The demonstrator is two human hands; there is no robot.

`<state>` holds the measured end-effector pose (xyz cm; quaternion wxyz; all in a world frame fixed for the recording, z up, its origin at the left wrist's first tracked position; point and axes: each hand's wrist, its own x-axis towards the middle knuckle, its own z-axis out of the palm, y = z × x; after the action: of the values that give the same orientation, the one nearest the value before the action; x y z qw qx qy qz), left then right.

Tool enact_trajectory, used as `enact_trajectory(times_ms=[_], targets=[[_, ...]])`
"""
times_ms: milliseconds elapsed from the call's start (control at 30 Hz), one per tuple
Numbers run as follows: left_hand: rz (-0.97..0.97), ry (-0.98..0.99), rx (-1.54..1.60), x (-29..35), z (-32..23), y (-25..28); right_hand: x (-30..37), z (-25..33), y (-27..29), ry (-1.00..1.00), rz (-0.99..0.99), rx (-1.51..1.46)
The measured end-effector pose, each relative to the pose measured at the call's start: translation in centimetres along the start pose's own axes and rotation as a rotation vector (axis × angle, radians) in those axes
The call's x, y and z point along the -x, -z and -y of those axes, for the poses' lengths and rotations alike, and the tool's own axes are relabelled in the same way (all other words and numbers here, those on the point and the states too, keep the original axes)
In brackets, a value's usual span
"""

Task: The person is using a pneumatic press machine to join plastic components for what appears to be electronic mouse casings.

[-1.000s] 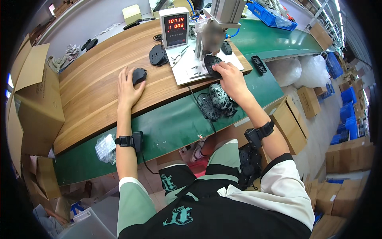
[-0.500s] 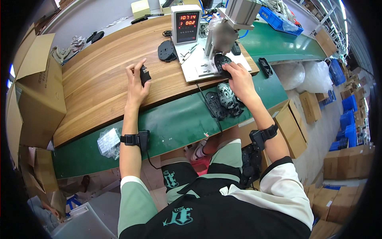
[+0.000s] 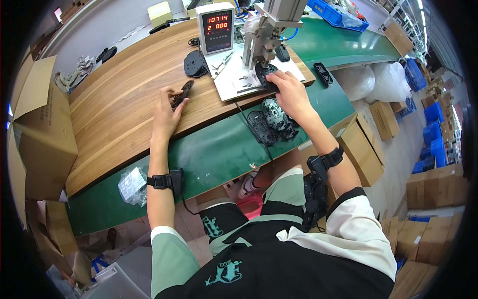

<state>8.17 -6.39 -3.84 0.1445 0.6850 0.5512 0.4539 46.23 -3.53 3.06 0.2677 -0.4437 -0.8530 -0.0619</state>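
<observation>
Nearest to the person, a green conveyor belt (image 3: 214, 154) runs along the near edge of the wooden workbench (image 3: 119, 109). A small clear plastic bag (image 3: 132, 185) lies on the belt at the near left. To the right, a cluster of black and grey plastic shells (image 3: 273, 119) rests on the belt, just below the right forearm.

The left hand (image 3: 166, 113) rests on the wood, its fingers closed narrowly around a thin black plastic part (image 3: 182, 93) that is tilted up off the surface between thumb and fingertips.

Further right, the right hand (image 3: 290, 90) lies on a white base plate (image 3: 249, 79), its fingers pressing on a black part (image 3: 264, 74) seated under the head of a small metal press (image 3: 269, 27). Whether the fingers grip the part or only hold it down cannot be told.

Left of the press, a round black piece (image 3: 194, 64) lies at the plate's edge. Behind it stands a grey counter box with red digits (image 3: 215, 27). Far right on the belt lies a long black shell (image 3: 323, 73), with a blue bin (image 3: 338, 12) beyond it. Cardboard boxes (image 3: 40, 119) stand at the left of the bench.
</observation>
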Motion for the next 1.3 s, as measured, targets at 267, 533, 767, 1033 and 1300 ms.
enact_trajectory(times_ms=[267,533,767,1033,1300], targets=[[0.134,-0.182,-0.138,0.1,-0.5,-0.3,0.0,-0.1,-0.2,0.031,-0.038,0.012],[0.122,-0.248,-0.150,-0.2,-0.9,0.1,0.0,-0.2,-0.2,0.014,-0.024,0.029],[-0.046,-0.009,0.171,0.0,-0.5,-0.6,0.0,0.0,-0.2,0.010,-0.027,0.033],[-0.115,-0.065,0.104,0.0,-1.1,-0.5,0.1,0.0,-0.2,0.011,-0.042,0.030],[-0.097,-0.360,-0.133,-0.5,-5.3,-2.7,-0.6,-0.5,0.2,-0.023,-0.001,-0.091]])
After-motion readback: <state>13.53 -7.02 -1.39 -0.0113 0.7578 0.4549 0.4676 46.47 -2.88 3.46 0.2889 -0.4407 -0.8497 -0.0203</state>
